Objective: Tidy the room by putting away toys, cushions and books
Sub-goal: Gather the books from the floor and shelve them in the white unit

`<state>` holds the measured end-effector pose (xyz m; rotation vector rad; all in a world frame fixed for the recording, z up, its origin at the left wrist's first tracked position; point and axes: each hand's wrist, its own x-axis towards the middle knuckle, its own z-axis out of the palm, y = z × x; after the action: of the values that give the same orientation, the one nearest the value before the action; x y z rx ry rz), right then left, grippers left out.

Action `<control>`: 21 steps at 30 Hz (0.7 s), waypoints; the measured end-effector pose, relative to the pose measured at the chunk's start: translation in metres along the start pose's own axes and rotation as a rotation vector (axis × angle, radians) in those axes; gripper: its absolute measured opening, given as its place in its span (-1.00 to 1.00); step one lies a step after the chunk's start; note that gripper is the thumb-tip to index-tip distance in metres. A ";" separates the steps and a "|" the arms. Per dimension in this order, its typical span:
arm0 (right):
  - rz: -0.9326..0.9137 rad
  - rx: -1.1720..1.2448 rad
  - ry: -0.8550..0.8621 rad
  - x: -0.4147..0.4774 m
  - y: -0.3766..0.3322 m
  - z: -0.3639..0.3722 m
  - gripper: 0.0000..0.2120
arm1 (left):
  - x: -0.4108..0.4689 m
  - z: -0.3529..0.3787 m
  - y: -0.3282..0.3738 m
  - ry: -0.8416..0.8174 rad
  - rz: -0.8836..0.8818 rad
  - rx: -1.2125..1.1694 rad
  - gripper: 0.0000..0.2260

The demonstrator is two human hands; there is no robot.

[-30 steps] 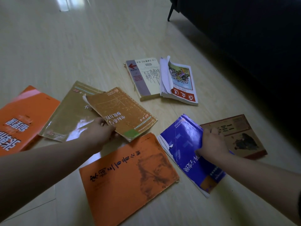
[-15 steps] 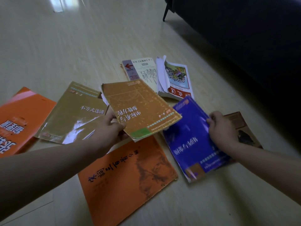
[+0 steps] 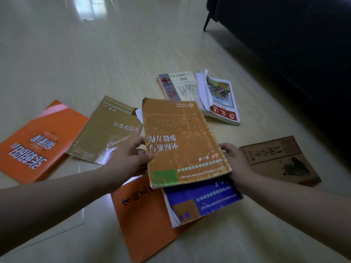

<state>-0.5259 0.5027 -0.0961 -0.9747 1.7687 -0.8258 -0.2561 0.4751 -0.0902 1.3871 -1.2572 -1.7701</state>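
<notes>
Eight books in all are spread on the pale wooden floor [image 3: 95,59]. Nearest lies a big orange book [image 3: 144,221], flat. A blue book [image 3: 205,202] partly covers its right side. On top of the blue one sits a tan book [image 3: 180,141], and this pair is held between the two hands.

The left hand [image 3: 131,156] grips the tan book's left edge, with its thumb on the cover and its fingers clamped underneath. The right hand [image 3: 235,160] is at the right side of the pair. Its fingers are curled round the blue book's edge where it runs under the tan one, and their tips are hidden.

Just right of that hand a worn brown book [image 3: 281,160] lies flat. To the left are two more: a shiny olive book [image 3: 108,133] and, further left, a second orange book [image 3: 38,143], which the olive one slightly overlaps.

Beyond the tan book two thick books lie side by side, touching. One is a cream book [image 3: 180,88] with a red arrow; the other is a white-and-red book [image 3: 222,99] with a picture on its cover and a few pages lifted. One dark sofa [image 3: 284,35] stands at the far right.
</notes>
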 end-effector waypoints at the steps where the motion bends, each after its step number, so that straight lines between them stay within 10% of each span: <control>1: 0.024 0.011 0.001 -0.002 0.003 0.004 -0.83 | -0.004 -0.003 -0.007 0.003 -0.031 0.012 -0.80; 13: 0.137 -0.199 -0.030 -0.033 0.036 0.029 -0.78 | -0.044 0.001 -0.064 -0.092 -0.228 0.201 -0.75; 21: 0.084 -0.662 -0.198 -0.030 0.020 0.028 -0.59 | -0.013 -0.033 -0.052 0.060 0.015 1.097 -0.82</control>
<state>-0.4972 0.5353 -0.1107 -1.3360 1.9237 -0.0637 -0.2144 0.4963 -0.1322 1.9074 -2.3433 -0.9560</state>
